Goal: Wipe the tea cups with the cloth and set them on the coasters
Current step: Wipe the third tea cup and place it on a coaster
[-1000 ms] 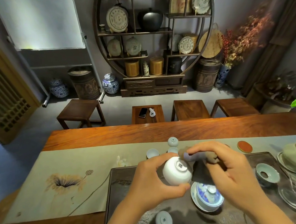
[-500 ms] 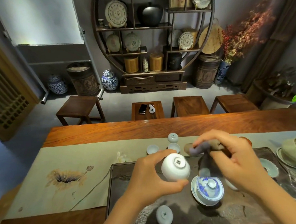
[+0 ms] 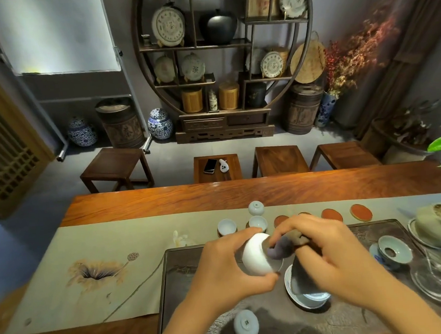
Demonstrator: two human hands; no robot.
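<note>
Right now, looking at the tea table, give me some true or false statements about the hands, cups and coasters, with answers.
1. The left hand holds a white cup. True.
2. The right hand is empty. False: it grips a cloth pressed at the cup's mouth.
3. Every coaster carries a cup. False: the red coasters near the tray's far edge are bare.
4. A cup lies upside down on the tray near the person. True.
5. A phone lies on a stool beyond the table. True.
</note>
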